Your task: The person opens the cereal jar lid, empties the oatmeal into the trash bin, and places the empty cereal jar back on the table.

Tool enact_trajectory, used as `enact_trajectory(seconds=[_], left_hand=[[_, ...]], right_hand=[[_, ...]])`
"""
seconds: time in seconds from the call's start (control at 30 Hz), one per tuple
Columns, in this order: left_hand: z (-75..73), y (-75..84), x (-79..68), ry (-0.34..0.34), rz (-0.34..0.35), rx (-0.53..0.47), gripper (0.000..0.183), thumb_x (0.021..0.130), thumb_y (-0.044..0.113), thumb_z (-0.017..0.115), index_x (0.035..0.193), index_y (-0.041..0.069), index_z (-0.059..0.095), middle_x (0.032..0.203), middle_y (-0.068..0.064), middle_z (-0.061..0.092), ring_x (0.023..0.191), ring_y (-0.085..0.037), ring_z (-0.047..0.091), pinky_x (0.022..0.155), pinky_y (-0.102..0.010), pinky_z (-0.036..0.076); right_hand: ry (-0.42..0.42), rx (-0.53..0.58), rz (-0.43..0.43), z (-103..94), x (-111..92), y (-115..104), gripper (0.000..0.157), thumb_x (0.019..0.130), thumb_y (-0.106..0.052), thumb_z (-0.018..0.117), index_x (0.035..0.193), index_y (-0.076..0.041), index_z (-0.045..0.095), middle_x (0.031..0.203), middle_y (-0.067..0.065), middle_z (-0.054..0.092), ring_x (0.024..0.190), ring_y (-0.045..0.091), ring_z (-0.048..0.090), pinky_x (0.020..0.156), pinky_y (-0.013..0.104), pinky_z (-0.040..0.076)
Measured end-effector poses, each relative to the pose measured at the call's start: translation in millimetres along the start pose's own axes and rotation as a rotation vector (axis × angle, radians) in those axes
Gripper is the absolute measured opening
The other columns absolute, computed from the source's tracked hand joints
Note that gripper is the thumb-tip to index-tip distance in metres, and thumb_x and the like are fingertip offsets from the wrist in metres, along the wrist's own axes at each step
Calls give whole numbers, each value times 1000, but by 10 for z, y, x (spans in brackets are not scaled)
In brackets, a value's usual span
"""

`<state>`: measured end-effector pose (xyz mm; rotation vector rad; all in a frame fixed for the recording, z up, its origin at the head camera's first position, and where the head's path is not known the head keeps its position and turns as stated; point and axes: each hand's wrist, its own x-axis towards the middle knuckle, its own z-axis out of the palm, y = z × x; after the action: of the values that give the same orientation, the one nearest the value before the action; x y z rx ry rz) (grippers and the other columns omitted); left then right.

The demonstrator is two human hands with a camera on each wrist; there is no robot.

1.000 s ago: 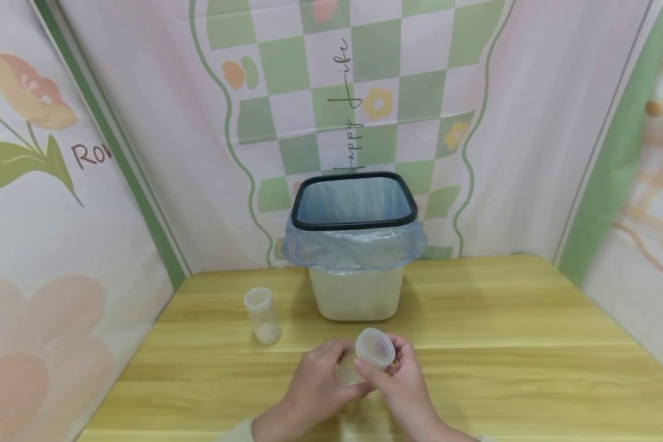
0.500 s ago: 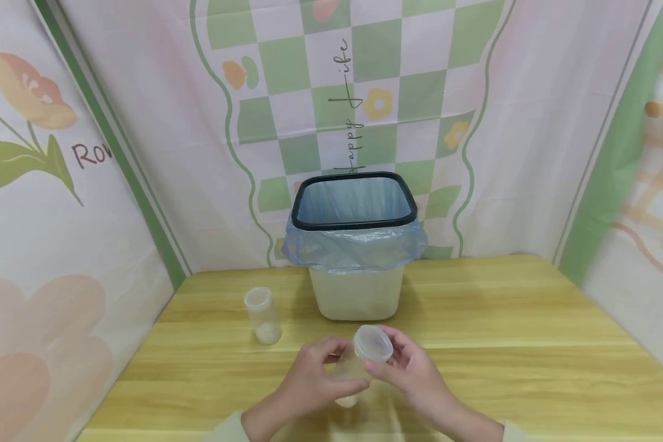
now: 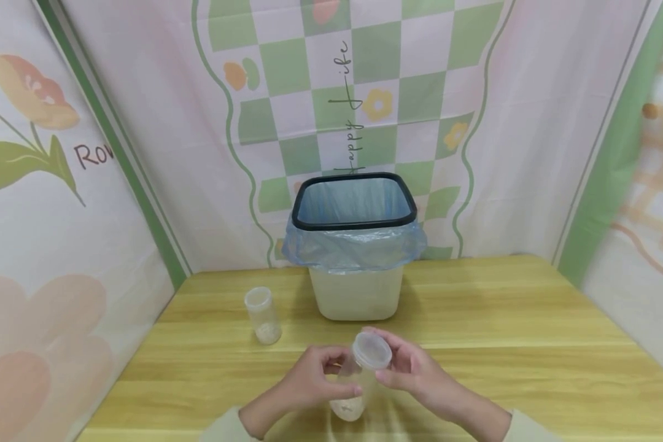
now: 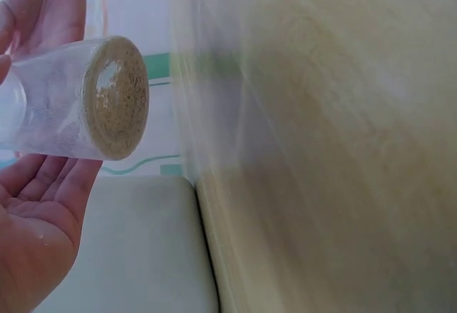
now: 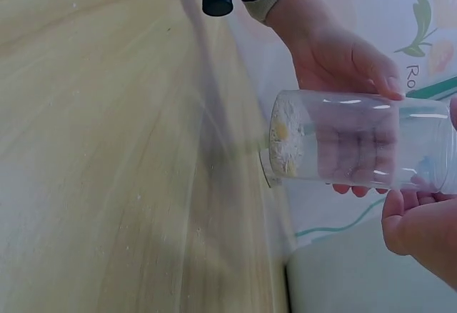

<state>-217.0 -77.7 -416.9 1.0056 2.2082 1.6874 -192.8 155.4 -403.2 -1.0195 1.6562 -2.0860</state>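
Note:
A clear plastic jar (image 3: 349,402) with a translucent lid (image 3: 372,350) is tilted between my hands, above the table. My left hand (image 3: 317,383) grips its body, the thumb across the front and the other fingers behind. At the lid's right side, my right hand (image 3: 422,371) holds the rim between thumb and fingers. The right wrist view shows pale, crumbly contents with yellow bits in the bottom of the jar (image 5: 287,131). Seen from the left wrist, the base looks brownish and grainy. A second clear jar (image 3: 263,316), with whitish contents at its bottom, stands upright to the left.
Behind the hands stands a cream bin (image 3: 358,294) with a black rim (image 3: 355,226) and a blue plastic liner (image 3: 359,248) folded over its edge. The wooden table (image 3: 503,344) meets patterned curtains (image 3: 364,80) at the back and sides.
Both hands have shifted slightly apart, the right one moving right. The jar's body and base now show more below the left thumb. Bin and second jar stay where they were.

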Motion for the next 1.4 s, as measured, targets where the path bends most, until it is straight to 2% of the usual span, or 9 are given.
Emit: enact_trajectory(seconds=[0.07, 0.17, 0.4, 0.57, 0.7, 0.9, 1.1, 1.23, 1.4], left_hand=[[9, 10, 2, 42, -7, 21, 39, 78, 18, 82, 111, 4, 68, 104, -3, 69, 97, -15, 65, 88, -28, 52], [33, 26, 6, 131, 9, 84, 39, 76, 24, 84, 108, 7, 68, 101, 1, 68, 95, -13, 64, 87, -28, 52], [130, 29, 15, 348, 147, 399, 49, 74, 39, 84, 107, 7, 68, 101, -1, 68, 92, -13, 65, 79, -25, 54], [202, 2, 12, 463, 290, 650, 52, 72, 46, 84, 101, 6, 68, 90, 0, 67, 80, -11, 62, 71, -21, 53], [235, 7, -1, 474, 293, 727, 53, 69, 44, 86, 100, 5, 67, 88, -1, 66, 79, -11, 62, 70, -21, 53], [238, 27, -27, 434, 252, 735, 54, 72, 44, 84, 103, 3, 66, 92, -4, 67, 83, -13, 64, 73, -23, 54], [206, 13, -36, 419, 266, 660, 51, 70, 39, 87, 103, 5, 67, 92, -3, 67, 83, -12, 63, 72, -23, 54], [157, 11, -34, 363, 285, 562, 48, 72, 34, 87, 105, 6, 67, 94, -4, 68, 84, -12, 64, 74, -22, 54], [89, 20, -30, 226, 232, 348, 43, 77, 29, 84, 108, 4, 66, 97, -4, 67, 89, -17, 66, 79, -25, 55]], right_hand=[[48, -20, 12, 28, -6, -14, 64, 95, 3, 54, 147, 12, 17, 143, 15, 44, 129, 16, 46, 104, 25, 36], [191, -74, 42, 115, -14, -48, 71, 92, -1, 61, 148, 10, 19, 146, 21, 39, 128, 13, 45, 103, 22, 37], [603, -130, 130, 397, 61, -79, 64, 82, 2, 71, 138, 5, 39, 133, 17, 49, 117, 20, 50, 94, 23, 46], [734, -154, 168, 519, 128, -38, 59, 83, -2, 73, 132, 4, 40, 128, 14, 51, 114, 21, 49, 91, 22, 46], [796, -183, 203, 572, 174, -7, 61, 83, -5, 75, 130, 4, 39, 123, 14, 51, 111, 20, 48, 90, 21, 46], [805, -206, 225, 580, 175, 26, 60, 84, -9, 75, 130, 3, 38, 124, 14, 52, 114, 22, 48, 91, 23, 45], [734, -204, 214, 495, 130, 17, 56, 84, -10, 75, 130, 0, 46, 127, 11, 55, 122, 26, 49, 98, 30, 42], [633, -210, 162, 401, 96, -13, 52, 84, -4, 74, 129, 2, 49, 125, 13, 57, 118, 24, 53, 95, 26, 46], [396, -234, 61, 237, 64, -42, 51, 88, -2, 68, 132, 9, 44, 127, 21, 54, 112, 17, 56, 92, 27, 49]])
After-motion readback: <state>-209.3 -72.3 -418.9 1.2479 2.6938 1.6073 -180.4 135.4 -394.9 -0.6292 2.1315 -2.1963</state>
